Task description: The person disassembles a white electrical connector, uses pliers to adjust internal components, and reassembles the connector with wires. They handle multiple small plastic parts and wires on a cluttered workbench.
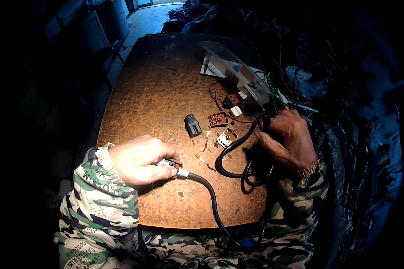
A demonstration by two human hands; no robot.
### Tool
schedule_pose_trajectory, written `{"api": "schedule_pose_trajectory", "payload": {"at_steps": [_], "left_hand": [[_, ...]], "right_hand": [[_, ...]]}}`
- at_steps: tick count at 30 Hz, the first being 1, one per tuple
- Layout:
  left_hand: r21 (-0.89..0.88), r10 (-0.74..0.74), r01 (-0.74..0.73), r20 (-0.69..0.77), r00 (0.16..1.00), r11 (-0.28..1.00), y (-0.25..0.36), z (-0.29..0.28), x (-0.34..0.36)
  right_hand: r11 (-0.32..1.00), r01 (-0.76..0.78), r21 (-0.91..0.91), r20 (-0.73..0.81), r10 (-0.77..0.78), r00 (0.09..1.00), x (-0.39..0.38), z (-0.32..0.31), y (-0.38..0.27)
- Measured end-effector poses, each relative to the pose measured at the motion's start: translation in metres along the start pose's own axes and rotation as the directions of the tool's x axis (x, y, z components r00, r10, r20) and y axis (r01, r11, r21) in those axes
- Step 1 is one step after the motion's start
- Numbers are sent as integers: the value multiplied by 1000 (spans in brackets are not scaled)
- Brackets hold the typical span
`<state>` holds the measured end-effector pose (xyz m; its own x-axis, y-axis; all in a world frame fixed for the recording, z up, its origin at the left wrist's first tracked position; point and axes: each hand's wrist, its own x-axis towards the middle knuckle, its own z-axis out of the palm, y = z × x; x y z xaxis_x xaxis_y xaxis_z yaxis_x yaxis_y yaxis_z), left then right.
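My left hand (139,160) pinches the end of a black power cable (209,190), where blue and reddish wires show beside a white band (182,173). From there the cable bends down over the table's near edge. My right hand (293,138) is at the table's right side, its fingers curled round something dark with a bit of red, mostly hidden. Loops of black cable (221,167) lie beside its thumb. Between my hands are a black plug housing (193,126), a brown plastic plug part (217,119), a white-and-brown plug part (226,138) and small metal contacts (201,158).
The worn wooden table (152,89) carries a clear plastic box (244,76) with small parts at the back right. A red wire (219,102), a white block (235,111) and a dark red block (231,99) sit before it. Tangled wires (345,170) crowd the dark right side.
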<state>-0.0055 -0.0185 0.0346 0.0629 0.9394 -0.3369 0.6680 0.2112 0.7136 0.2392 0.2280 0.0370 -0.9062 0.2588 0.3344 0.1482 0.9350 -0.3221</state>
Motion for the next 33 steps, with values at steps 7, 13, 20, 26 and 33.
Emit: {"api": "schedule_pose_trajectory", "payload": {"at_steps": [7, 13, 20, 26, 33], "left_hand": [[24, 7, -8, 19, 1000, 1000, 8, -3, 1], [34, 62, -61, -28, 998, 998, 3, 0, -1], [107, -60, 56, 38, 997, 993, 7, 1, 0], [20, -16, 16, 20, 1000, 1000, 3, 2, 2], [36, -27, 26, 35, 999, 999, 1, 1, -1]], "right_hand": [[976, -217, -5, 229, 212, 950, 29, -4, -30], [950, 308, 42, 117, -311, 943, 67, 43, -61], [932, 362, 35, 68, -363, 929, 67, 84, -59], [991, 133, -21, -201, -135, 970, 58, 73, -42], [924, -98, 369, 34, 92, 995, 35, 16, -24]]}}
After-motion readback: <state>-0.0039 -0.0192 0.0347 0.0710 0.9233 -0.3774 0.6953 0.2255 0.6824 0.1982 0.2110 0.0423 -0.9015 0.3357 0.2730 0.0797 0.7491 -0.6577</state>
